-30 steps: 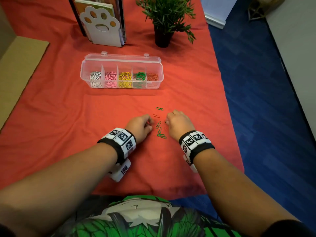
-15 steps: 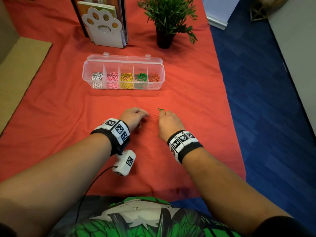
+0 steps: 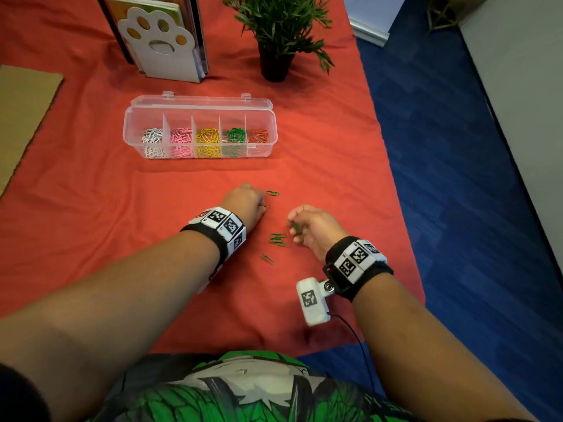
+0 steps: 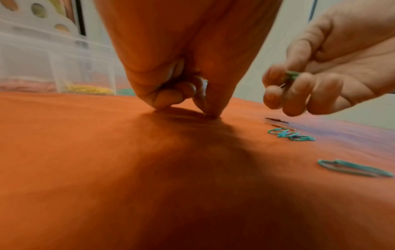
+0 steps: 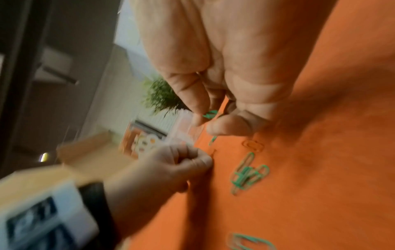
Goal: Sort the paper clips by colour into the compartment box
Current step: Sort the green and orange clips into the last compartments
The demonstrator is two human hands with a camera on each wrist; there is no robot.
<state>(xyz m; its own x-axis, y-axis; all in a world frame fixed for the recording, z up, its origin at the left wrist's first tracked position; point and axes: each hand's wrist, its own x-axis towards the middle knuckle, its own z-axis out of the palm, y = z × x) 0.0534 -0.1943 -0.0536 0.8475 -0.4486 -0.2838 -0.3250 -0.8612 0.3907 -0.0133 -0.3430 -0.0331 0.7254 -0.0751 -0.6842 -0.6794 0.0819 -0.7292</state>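
Note:
The clear compartment box [image 3: 199, 149] stands open on the red cloth, holding white, pink, yellow, green and orange clips in separate cells. My left hand [image 3: 264, 206] is knuckles up, its curled fingertips [image 4: 210, 115] pressed to the cloth and pinching an orange paper clip [image 5: 213, 151]. My right hand [image 3: 292, 226] hovers just to the right and pinches green paper clips [image 5: 210, 114] between thumb and fingers [image 4: 275, 99]. Loose green clips lie between the hands: a small pile [image 3: 277, 240], one nearer me [image 3: 267, 259] and one ahead [image 3: 272, 193]. Another orange clip [image 5: 252, 145] lies beside the pile.
A potted plant [image 3: 275, 32] and a white paw-print book stand [image 3: 161, 47] stand behind the box. A brown cardboard sheet [image 3: 21, 117] lies at the left. The cloth's right edge [image 3: 393, 190] drops to blue floor.
My right hand has drawn back to the right and lifted off the cloth with green clips in its fingers. My left hand stays low at the orange clip.

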